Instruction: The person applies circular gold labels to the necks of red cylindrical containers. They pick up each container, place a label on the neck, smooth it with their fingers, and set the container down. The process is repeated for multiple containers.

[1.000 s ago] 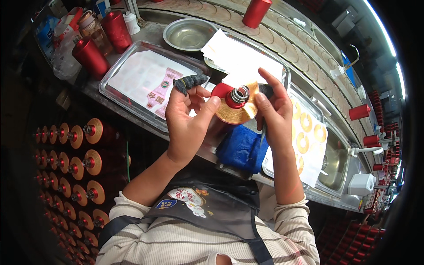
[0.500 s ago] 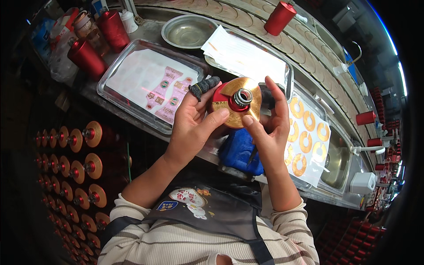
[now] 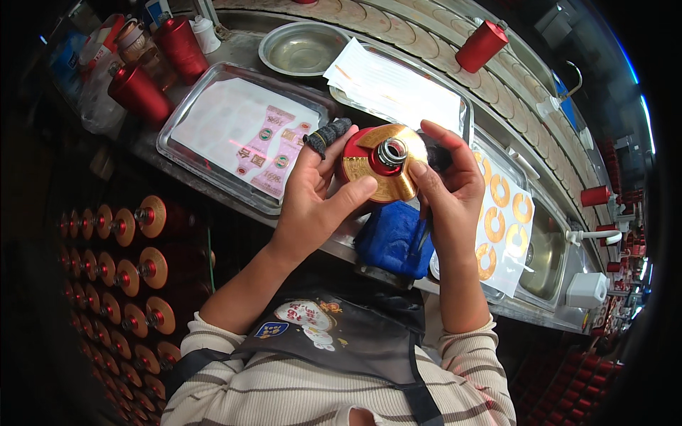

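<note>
Red bottle (image 3: 384,168) at frame centre, neck tilted toward camera, base hidden. Left hand (image 3: 307,213): grip closed round its left side, thumb pressed on the gold label (image 3: 392,189), dark sleeve (image 3: 329,138) on a finger. Right hand (image 3: 453,195): grip pinching the right side, thumb on the label's edge, index finger raised. Label curves round the neck, red gap showing at left. Blue cloth (image 3: 393,239) just below. On the bench (image 3: 238,54): tray (image 3: 217,175) with pink labels left of centre, gold rings (image 3: 494,224) on a sheet at right, bowl (image 3: 302,54) at top.
</note>
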A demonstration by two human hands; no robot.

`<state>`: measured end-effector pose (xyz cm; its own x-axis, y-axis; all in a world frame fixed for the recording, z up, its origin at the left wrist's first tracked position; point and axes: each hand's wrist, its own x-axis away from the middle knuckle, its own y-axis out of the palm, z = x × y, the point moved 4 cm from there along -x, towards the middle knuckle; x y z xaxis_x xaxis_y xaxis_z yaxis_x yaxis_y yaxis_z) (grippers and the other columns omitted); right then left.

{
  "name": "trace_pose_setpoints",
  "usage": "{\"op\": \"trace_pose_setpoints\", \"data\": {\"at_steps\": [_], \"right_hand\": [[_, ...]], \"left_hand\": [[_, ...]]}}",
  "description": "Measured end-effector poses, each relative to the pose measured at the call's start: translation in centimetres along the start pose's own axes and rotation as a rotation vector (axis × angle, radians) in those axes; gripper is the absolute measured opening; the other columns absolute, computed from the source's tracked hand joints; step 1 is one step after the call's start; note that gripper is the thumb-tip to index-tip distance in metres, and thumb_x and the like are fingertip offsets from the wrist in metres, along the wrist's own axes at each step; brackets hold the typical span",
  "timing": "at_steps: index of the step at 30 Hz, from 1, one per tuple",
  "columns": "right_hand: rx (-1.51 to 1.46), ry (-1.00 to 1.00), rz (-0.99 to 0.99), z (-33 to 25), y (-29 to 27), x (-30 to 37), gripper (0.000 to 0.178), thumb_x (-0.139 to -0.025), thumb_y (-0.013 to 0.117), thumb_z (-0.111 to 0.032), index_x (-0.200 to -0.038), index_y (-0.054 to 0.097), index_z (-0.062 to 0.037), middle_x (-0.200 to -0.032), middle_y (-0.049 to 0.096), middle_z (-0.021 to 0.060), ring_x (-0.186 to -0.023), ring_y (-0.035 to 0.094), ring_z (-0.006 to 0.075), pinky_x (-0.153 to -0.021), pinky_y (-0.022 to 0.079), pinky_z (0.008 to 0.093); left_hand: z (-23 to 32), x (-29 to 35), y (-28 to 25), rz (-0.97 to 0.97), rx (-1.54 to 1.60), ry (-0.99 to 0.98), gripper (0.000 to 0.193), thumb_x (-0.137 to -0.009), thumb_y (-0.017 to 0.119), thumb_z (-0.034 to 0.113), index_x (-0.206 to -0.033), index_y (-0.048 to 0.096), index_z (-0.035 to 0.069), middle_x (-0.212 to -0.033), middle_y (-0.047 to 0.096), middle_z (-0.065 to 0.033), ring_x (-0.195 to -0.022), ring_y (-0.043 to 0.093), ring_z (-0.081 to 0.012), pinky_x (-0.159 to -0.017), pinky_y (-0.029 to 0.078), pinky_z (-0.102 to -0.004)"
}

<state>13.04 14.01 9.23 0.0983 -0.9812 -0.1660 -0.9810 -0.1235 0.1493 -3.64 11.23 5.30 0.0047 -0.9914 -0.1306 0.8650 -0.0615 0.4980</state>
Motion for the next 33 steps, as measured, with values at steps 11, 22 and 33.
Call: {"op": "trace_pose_setpoints", "data": {"at_steps": [11,22,33], "right_hand": [[0.276,-0.449,-0.216,-5.5,-0.8,0.8,0.05,-0.088,0.068,0.005,-0.135,0.051,0.0052,-0.118,0.062,0.0081,-0.096,0.061,0.0059,-0.075,0.05,0.0175],[0.743,0.136,0.852,1.5,-49.0,7.6,0.027,-0.078,0.071,-0.002,-0.104,0.071,0.0048,-0.09,0.07,0.0049,-0.078,0.063,0.0112,-0.07,0.049,0.0258],[1.282,0.661,1.001,12.8,-62.6,15.9,0.018,-0.067,0.077,-0.006,-0.08,0.068,0.0017,-0.073,0.066,0.0073,-0.06,0.06,0.0173,-0.055,0.047,0.0368]], "left_hand": [[-0.1,0.2,0.2,-0.158,-0.227,-0.031,0.097,-0.07,0.085,0.0,-0.147,0.026,-0.002,-0.151,0.04,-0.0195,-0.137,0.044,-0.0261,-0.115,0.036,-0.0406],[-0.6,0.5,-0.8,-0.089,-0.322,0.066,0.098,-0.074,0.085,0.01,-0.15,0.025,-0.001,-0.146,0.046,-0.0179,-0.131,0.05,-0.0262,-0.11,0.04,-0.0396],[-0.1,0.3,-1.3,-0.075,-0.465,0.126,0.096,-0.073,0.079,0.011,-0.153,0.025,0.0,-0.141,0.049,-0.0136,-0.129,0.051,-0.023,-0.108,0.042,-0.0368]]}}
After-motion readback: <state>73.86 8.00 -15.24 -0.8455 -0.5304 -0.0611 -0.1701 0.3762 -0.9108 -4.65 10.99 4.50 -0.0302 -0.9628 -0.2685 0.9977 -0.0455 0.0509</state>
